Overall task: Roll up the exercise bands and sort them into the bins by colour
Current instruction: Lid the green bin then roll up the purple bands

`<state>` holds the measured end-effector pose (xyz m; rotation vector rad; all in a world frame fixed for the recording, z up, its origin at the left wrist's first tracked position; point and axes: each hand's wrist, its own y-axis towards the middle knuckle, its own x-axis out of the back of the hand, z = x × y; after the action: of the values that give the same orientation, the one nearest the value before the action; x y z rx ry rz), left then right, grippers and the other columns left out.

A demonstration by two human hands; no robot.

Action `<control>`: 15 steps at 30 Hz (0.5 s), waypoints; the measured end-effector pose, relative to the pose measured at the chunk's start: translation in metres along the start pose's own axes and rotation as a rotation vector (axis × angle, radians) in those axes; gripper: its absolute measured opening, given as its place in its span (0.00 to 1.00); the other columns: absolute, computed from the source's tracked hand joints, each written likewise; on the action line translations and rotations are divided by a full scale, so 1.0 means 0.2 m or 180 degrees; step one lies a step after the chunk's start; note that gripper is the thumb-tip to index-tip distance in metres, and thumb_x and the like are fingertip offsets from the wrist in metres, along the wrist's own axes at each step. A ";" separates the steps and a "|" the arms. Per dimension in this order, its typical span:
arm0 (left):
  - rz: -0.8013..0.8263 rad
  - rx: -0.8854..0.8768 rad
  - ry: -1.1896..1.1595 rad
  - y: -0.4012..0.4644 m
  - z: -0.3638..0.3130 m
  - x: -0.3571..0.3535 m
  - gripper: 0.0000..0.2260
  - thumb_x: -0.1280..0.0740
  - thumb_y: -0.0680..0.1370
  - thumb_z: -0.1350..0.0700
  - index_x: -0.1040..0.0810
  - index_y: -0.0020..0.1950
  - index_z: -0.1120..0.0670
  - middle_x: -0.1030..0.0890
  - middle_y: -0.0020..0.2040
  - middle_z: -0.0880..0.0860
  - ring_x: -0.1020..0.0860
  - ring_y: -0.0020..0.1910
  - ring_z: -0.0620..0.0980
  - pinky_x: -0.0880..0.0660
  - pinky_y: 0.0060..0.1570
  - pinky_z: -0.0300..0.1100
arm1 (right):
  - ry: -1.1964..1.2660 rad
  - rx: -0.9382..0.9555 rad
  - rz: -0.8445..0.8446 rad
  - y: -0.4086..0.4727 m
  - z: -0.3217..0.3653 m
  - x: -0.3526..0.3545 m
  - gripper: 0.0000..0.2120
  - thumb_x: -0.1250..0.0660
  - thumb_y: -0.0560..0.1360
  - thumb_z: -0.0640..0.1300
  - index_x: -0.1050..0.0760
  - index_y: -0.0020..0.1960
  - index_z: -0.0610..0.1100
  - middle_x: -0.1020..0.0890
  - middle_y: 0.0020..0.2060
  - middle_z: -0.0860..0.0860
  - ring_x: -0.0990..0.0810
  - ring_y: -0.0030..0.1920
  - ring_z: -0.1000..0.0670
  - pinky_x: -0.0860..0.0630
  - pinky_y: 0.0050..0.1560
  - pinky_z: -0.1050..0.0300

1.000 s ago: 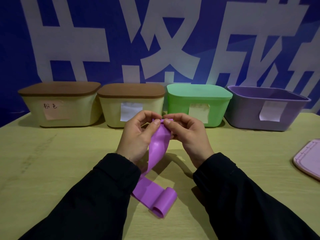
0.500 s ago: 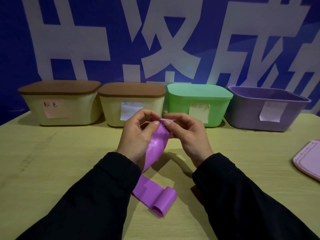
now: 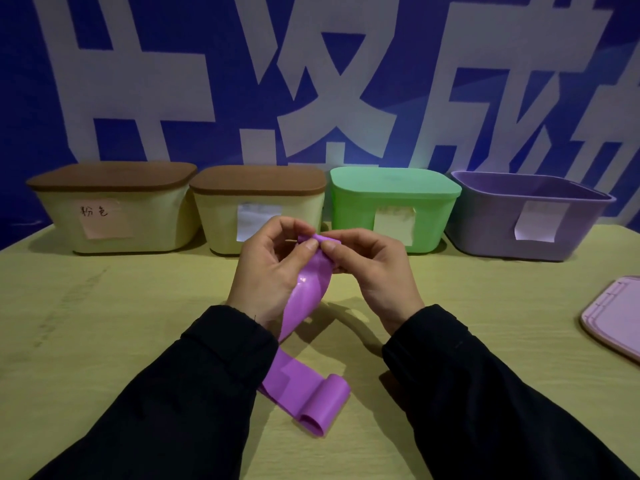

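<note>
Both hands, left hand (image 3: 268, 271) and right hand (image 3: 372, 271), pinch the purple band (image 3: 304, 296) with curled fingers. Its tail lies on the worktop (image 3: 104, 341), well in front of the green bin (image 3: 393, 209).

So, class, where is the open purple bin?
The purple bin stands at the right end of the row, beside the green bin, against the blue wall.

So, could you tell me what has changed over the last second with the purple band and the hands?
Very little: both hands, left hand and right hand, keep pinching the top end of the purple band, with the fingertips drawn slightly closer over the small starting roll. The band's tail stays curled on the table; the four bins and the purple bin are unmoved.
</note>
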<state>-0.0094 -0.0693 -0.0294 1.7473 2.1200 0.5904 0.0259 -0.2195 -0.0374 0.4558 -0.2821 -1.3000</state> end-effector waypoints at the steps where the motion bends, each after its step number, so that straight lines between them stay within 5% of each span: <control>1: -0.0012 0.0046 -0.0015 0.00 0.00 0.00 0.08 0.30 0.78 0.65 0.22 0.54 0.54 0.16 0.47 0.46 0.18 0.48 0.43 0.21 0.52 0.38 | -0.0015 0.0045 -0.0029 0.00 0.00 0.00 0.06 0.29 0.76 0.34 0.16 0.52 0.38 0.13 0.43 0.42 0.16 0.42 0.51 0.20 0.44 0.57; 7: 0.0031 0.0173 -0.0040 0.00 0.02 0.00 0.05 0.28 0.77 0.63 0.19 0.50 0.54 0.14 0.44 0.47 0.17 0.47 0.45 0.21 0.51 0.39 | -0.0232 0.0192 -0.0154 -0.01 0.00 0.01 0.07 0.27 0.75 0.34 0.16 0.52 0.39 0.13 0.42 0.45 0.16 0.43 0.53 0.19 0.47 0.59; 11: 0.0067 0.0063 -0.0096 0.01 0.01 0.00 0.08 0.30 0.77 0.66 0.19 0.49 0.53 0.14 0.44 0.46 0.17 0.48 0.44 0.22 0.51 0.38 | -0.0232 0.0152 -0.0070 -0.01 0.01 0.01 0.09 0.27 0.76 0.40 0.17 0.56 0.44 0.14 0.46 0.41 0.15 0.48 0.44 0.17 0.51 0.52; 15: 0.0061 0.0115 -0.0100 0.00 0.00 0.00 0.08 0.31 0.78 0.66 0.19 0.51 0.54 0.14 0.45 0.47 0.17 0.49 0.44 0.21 0.52 0.38 | -0.0184 0.0152 -0.0147 -0.02 0.02 -0.01 0.04 0.27 0.75 0.37 0.16 0.50 0.41 0.13 0.41 0.44 0.16 0.42 0.52 0.19 0.45 0.58</control>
<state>-0.0097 -0.0703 -0.0302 1.7862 2.1076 0.5294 0.0211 -0.2195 -0.0358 0.4680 -0.3535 -1.3552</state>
